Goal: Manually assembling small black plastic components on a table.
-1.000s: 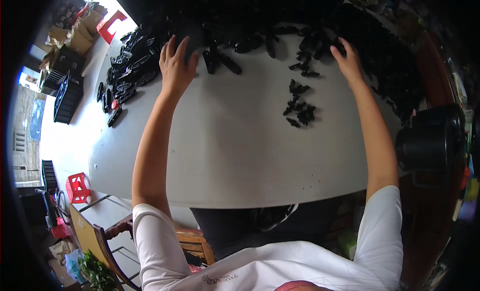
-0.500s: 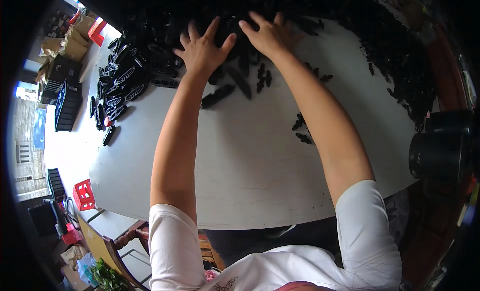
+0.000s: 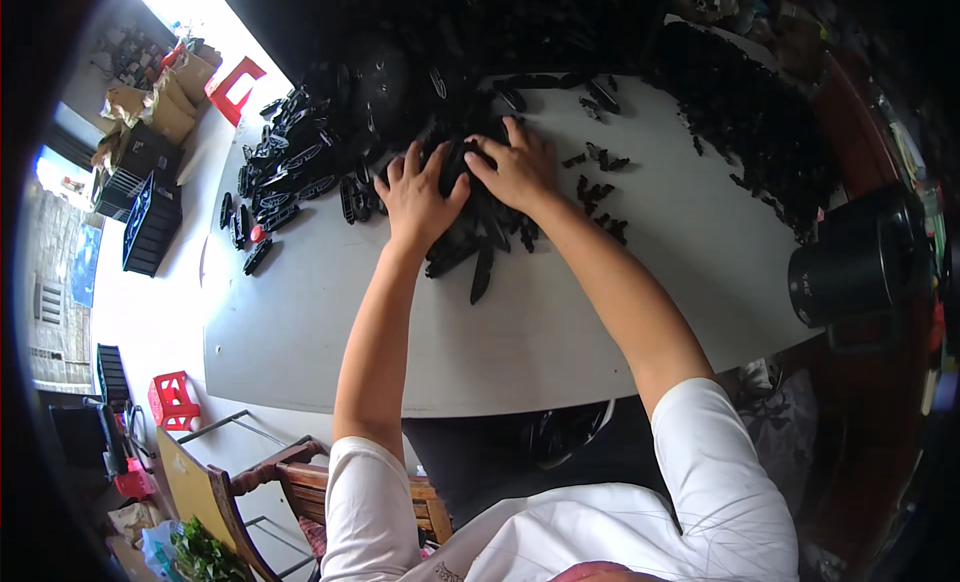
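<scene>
My left hand (image 3: 423, 197) lies on a pile of black plastic pieces (image 3: 455, 170), its fingers spread. Close beside it, my right hand (image 3: 520, 170) rests on the same pile with fingers apart; some of its fingertips are lost against the dark pieces. Several long, slim black pieces (image 3: 482, 274) stick out toward me below the hands. Small jagged black pieces (image 3: 600, 207) lie by my right wrist. To the left spreads a heap of glossy long black pieces (image 3: 290, 167). What lies under my palms is hidden.
The grey table (image 3: 520, 357) has a curved near edge. A heap of small black pieces (image 3: 750, 122) covers its far right. A black round container (image 3: 840, 282) stands at the right edge. A small red round thing (image 3: 257, 234) lies left. A wooden chair (image 3: 300, 482) stands near left.
Both hands have come nearer to me and closer together, with black pieces gathered under and between them. The view has shifted, showing more of the far side.
</scene>
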`<state>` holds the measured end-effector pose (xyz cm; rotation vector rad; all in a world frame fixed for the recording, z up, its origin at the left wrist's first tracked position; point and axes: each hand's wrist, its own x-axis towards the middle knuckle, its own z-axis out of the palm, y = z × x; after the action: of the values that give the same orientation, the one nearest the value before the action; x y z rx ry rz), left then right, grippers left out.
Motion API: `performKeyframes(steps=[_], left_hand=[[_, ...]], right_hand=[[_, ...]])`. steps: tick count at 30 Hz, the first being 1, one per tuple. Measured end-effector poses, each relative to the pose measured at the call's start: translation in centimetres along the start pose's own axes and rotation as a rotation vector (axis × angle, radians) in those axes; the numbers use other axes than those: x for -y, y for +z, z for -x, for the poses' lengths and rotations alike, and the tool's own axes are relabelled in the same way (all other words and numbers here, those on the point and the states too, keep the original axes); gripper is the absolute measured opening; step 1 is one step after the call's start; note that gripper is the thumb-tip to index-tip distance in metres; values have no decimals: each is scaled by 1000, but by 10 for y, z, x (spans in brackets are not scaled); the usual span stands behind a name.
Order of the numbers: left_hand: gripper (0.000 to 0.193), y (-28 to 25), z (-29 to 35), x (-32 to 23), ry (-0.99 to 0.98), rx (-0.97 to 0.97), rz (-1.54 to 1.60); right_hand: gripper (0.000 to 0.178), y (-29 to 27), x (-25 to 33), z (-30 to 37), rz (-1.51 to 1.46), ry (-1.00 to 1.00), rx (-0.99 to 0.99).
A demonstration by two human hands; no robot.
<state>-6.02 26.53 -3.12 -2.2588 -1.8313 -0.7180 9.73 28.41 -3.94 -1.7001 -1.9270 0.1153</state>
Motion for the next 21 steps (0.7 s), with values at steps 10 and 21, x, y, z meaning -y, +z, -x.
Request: performKeyframes(steps=[10, 21], left_hand=[[57, -42, 70, -28, 57, 58, 71], [48, -99, 116, -36, 113, 41, 200]], right_hand=[[37, -27, 6, 80, 4, -95, -54], [50, -77, -51, 65, -166, -278, -39]])
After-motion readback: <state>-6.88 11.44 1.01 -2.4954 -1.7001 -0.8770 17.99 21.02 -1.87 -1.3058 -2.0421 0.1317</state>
